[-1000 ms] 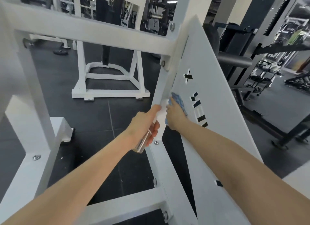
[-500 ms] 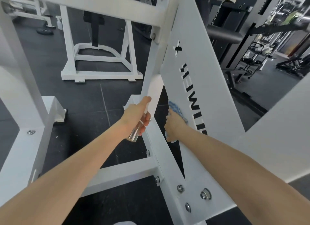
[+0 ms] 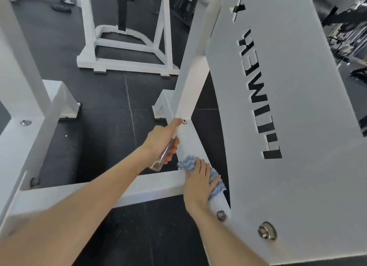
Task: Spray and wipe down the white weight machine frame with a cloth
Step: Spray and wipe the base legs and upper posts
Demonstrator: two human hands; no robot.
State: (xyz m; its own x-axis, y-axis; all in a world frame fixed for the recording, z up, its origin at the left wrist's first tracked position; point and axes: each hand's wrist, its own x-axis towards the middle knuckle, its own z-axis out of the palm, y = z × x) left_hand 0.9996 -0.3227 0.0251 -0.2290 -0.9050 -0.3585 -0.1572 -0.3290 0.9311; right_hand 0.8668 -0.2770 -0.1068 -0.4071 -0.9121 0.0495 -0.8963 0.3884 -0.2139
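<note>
The white weight machine frame (image 3: 190, 83) slopes down through the middle of the head view, with a large white side plate (image 3: 297, 126) bearing cut-out letters on its right. My left hand (image 3: 162, 140) grips a small clear spray bottle (image 3: 160, 158), index finger stretched up along the frame's slanted beam. My right hand (image 3: 198, 182) presses a blue-and-white striped cloth (image 3: 215, 183) flat against the beam, low down where a horizontal crossbar (image 3: 139, 186) joins it.
Dark rubber floor tiles (image 3: 111, 115) lie under the frame. Another white frame base (image 3: 127, 53) stands further back. White beams with bolts (image 3: 25, 123) run along the left. Bolts (image 3: 267, 231) stick out at the plate's lower corner. Dark gym equipment sits at the far right.
Both hands have travelled down the slanted beam; the cloth went from beside the plate's upper letters to the crossbar joint. The view has tilted down and closer.
</note>
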